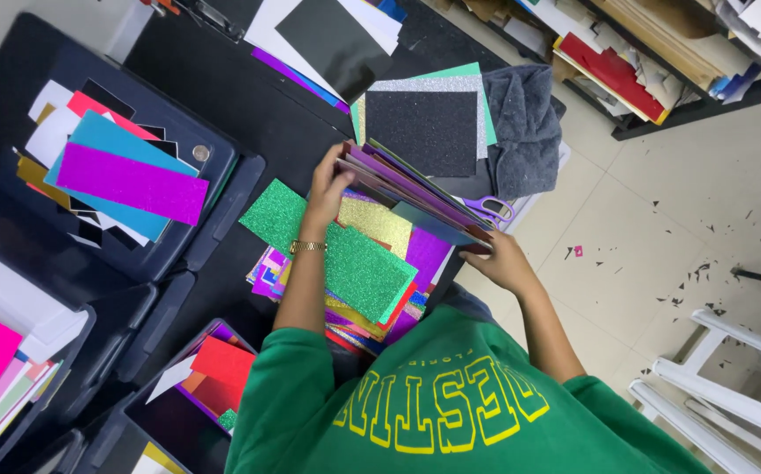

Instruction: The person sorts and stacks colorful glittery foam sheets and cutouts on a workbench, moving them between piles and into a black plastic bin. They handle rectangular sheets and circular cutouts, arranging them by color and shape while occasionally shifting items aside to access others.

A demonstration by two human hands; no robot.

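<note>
The stack of coloured sheets (415, 189) is being held tilted above the black work surface (248, 114), between the person's two hands. The left hand (328, 189) is closing around the stack's near end, fingers curled over its edge in a narrow clasp. The right hand (499, 259) is supporting the far lower corner from beneath, fingers wrapped shut on it.

The large dark bin (11, 96) at the upper left is holding loose sheets, a purple strip (130, 184) lying on a teal one. A second bin (165, 426), by the green sleeve, is holding red, white and green scraps. A tray (46, 329) at the far left is carrying pink and pale card.

On the surface under the stack, a green glitter sheet (345, 254) is lying across gold and purple pieces. A black glitter sheet (421, 132) is resting beside a grey cloth (525, 127). Purple-handled scissors (490, 209) are lying just beside the stack.

Dark flecks are littering the pale tiled floor (661, 202).
</note>
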